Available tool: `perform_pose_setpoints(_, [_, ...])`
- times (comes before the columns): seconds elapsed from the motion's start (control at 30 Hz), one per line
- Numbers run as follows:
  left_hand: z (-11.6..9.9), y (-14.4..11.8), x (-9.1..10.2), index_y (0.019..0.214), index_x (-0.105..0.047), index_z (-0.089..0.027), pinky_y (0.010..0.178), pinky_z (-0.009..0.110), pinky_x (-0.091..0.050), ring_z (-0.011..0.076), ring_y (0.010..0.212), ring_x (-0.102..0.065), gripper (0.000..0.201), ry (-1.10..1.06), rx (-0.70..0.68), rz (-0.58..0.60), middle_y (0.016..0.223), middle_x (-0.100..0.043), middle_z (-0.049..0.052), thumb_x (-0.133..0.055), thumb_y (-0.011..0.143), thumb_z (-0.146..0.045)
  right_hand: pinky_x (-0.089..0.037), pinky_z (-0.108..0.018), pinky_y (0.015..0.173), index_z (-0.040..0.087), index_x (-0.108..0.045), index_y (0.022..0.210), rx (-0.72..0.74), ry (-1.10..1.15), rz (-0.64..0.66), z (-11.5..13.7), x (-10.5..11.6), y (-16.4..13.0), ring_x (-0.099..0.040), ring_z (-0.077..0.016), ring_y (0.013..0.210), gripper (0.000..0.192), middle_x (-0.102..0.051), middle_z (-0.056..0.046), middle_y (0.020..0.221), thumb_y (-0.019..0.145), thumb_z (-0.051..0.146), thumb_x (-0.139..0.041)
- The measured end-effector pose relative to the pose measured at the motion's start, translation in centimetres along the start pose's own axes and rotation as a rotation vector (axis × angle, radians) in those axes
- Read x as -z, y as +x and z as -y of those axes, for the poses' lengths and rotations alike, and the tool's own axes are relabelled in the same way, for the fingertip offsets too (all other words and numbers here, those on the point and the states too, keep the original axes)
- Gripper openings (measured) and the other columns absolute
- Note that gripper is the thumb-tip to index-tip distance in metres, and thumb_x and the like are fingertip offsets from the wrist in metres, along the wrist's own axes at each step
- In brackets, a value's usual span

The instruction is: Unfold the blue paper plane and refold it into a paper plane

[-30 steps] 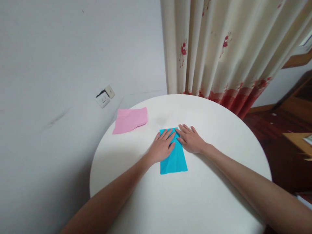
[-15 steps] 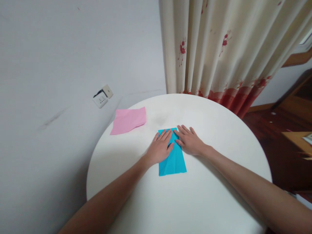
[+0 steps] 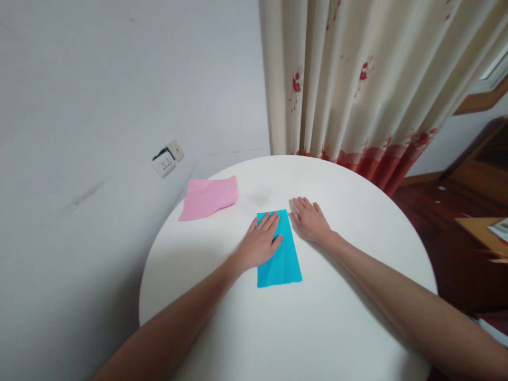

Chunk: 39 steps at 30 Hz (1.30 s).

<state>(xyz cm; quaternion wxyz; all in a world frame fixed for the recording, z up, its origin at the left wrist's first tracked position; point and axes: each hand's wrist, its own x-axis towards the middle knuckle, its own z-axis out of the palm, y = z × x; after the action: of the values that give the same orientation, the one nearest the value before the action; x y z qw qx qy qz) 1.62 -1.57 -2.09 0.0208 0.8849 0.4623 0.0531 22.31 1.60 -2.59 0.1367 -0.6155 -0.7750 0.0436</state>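
A creased sheet of blue paper [image 3: 289,262], longer than wide, lies flat on the round white table [image 3: 337,307]. My left hand [image 3: 262,242] rests open on its left and upper part, fingers stretched out and the thumb pointing right across it. The hand hides part of the sheet's left edge. Just past the paper's upper right edge is my right hand [image 3: 310,219], open with fingers spread, holding nothing. It appears to lie on the tabletop. Farther back on the left, a pink sheet of paper [image 3: 209,197] sits near the table's edge, apart from both hands.
A pale wall with a socket [image 3: 163,163] borders the table on the left. Behind the table hangs a cream curtain [image 3: 337,100] with red patterns. To the right are a dark reddish floor [image 3: 420,211] and a wooden surface [image 3: 482,235] with papers on it.
My right hand has slid off the blue paper, moving slightly away and to the right. My left hand stays on the paper.
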Motion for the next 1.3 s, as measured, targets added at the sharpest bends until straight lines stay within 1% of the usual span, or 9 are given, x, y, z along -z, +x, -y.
perform_pose_setpoints(0.23, [0.0,0.0,-0.2,0.156,-0.023,-0.017,0.122,0.047,-0.014,0.0223,0.151,-0.014,0.057,0.010,0.004,-0.003,0.163,-0.022,0.006,-0.020,0.103,-0.037,-0.011,-0.053,0.120,0.017,-0.026,0.156,0.299,0.060,0.161,0.7,0.7,-0.3,-0.013,-0.0242,0.151,0.061,-0.021,-0.008,0.163,0.103,0.046,-0.021])
perform_pose_setpoints(0.37, [-0.2,0.0,-0.1,0.156,-0.022,-0.015,0.122,0.047,-0.015,0.0231,0.151,-0.015,0.057,0.016,0.011,0.002,0.163,-0.021,0.007,-0.020,0.103,-0.036,-0.003,-0.060,0.119,0.016,-0.014,0.158,0.308,0.061,0.275,0.8,1.7,-1.1,-0.006,-0.0284,0.152,0.075,-0.010,-0.010,0.164,0.098,0.060,-0.026])
perform_pose_setpoints(0.5, [-0.4,0.0,0.1,0.156,-0.023,-0.014,0.122,0.048,-0.014,0.0237,0.152,-0.013,0.058,0.025,0.012,-0.004,0.163,-0.021,0.009,-0.022,0.102,-0.036,0.001,-0.062,0.118,0.017,-0.005,0.159,0.330,0.095,0.443,0.7,3.4,-2.5,0.001,-0.0330,0.151,0.110,-0.001,-0.013,0.164,0.079,0.079,-0.049])
perform_pose_setpoints(0.6, [-0.5,0.0,0.2,0.156,-0.023,-0.015,0.122,0.049,-0.013,0.0270,0.152,-0.011,0.063,0.017,0.036,0.007,0.164,-0.018,0.009,-0.027,0.101,-0.045,0.003,-0.063,0.118,0.017,-0.003,0.159,0.345,0.107,0.541,0.7,4.4,-3.2,0.004,-0.0355,0.151,0.127,0.003,-0.014,0.164,0.067,0.078,-0.065])
perform_pose_setpoints(0.8, [-0.3,-0.1,0.5,0.157,-0.019,-0.020,0.120,0.056,-0.007,0.0340,0.152,-0.003,0.083,0.005,0.007,0.046,0.165,-0.010,0.010,-0.033,0.092,-0.070,0.009,-0.061,0.117,0.020,0.001,0.158,0.330,0.147,0.622,0.7,5.3,-3.5,0.009,-0.0366,0.150,0.133,0.006,-0.013,0.164,0.062,0.071,-0.074])
perform_pose_setpoints(0.97, [-0.8,-0.7,0.6,0.157,-0.013,-0.010,0.119,0.056,0.003,0.0321,0.152,0.000,0.093,0.031,-0.090,0.093,0.164,-0.007,0.017,-0.029,0.091,-0.074,0.011,-0.059,0.117,0.016,0.007,0.157,0.344,0.179,0.634,0.6,5.1,-3.3,0.011,-0.0351,0.150,0.139,0.009,-0.013,0.164,0.060,0.075,-0.073])
perform_pose_setpoints(1.03, [-0.9,-0.9,0.7,0.157,-0.011,-0.008,0.120,0.053,0.002,0.0312,0.152,0.000,0.094,0.025,-0.114,0.106,0.164,-0.007,0.018,-0.027,0.092,-0.074,0.010,-0.059,0.118,0.016,0.005,0.157,0.348,0.168,0.595,0.4,4.7,-3.1,0.010,-0.0344,0.150,0.135,0.008,-0.013,0.164,0.063,0.078,-0.068])
perform_pose_setpoints(1.2, [-0.7,-0.9,1.1,0.157,-0.012,-0.010,0.120,0.050,-0.003,0.0292,0.152,-0.001,0.085,0.013,-0.152,0.127,0.164,-0.008,0.017,-0.026,0.096,-0.067,-0.001,-0.060,0.118,0.022,-0.017,0.158,0.321,0.098,0.398,-0.3,3.1,-1.9,0.000,-0.0318,0.151,0.082,-0.005,-0.011,0.165,0.093,0.071,-0.029])
perform_pose_setpoints(1.3, [-0.6,-0.9,1.2,0.156,-0.017,-0.009,0.120,0.050,-0.004,0.0297,0.152,-0.002,0.086,0.009,-0.145,0.142,0.163,-0.009,0.017,-0.029,0.095,-0.067,-0.007,-0.060,0.118,0.026,-0.024,0.157,0.293,0.047,0.310,-0.9,2.3,-1.1,-0.004,-0.0310,0.151,0.068,-0.009,-0.009,0.165,0.099,0.062,-0.019])
